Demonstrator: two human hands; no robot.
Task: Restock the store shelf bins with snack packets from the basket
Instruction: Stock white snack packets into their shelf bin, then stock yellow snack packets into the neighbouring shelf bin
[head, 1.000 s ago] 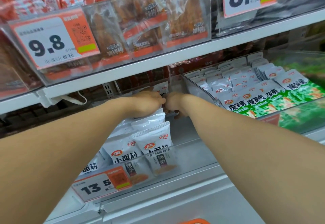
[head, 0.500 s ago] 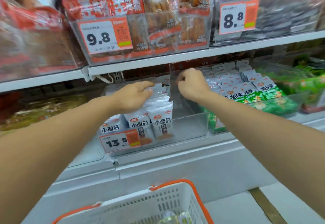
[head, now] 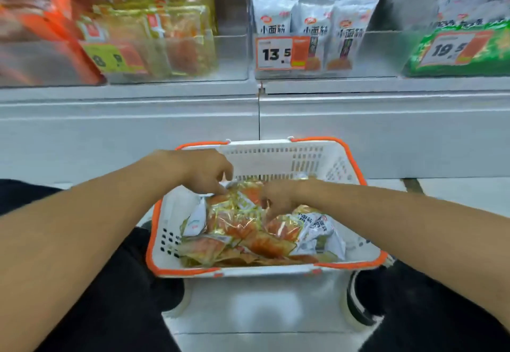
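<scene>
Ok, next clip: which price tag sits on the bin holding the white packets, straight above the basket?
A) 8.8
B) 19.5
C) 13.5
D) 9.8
C: the orange-and-white price tag reading 13.5 is fixed to the front of the clear bin of white packets, above the white basket; the tag reading 19.5 is on the green packets' bin to the right.

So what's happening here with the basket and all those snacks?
A person is restocking store shelves. Both hands, left hand and right hand, are down in the white plastic basket with orange rim, fingers curled among the gold-and-orange snack packets. Whether either has a firm grip on one is unclear. Above, the clear shelf bin with white packets is partly filled.
</scene>
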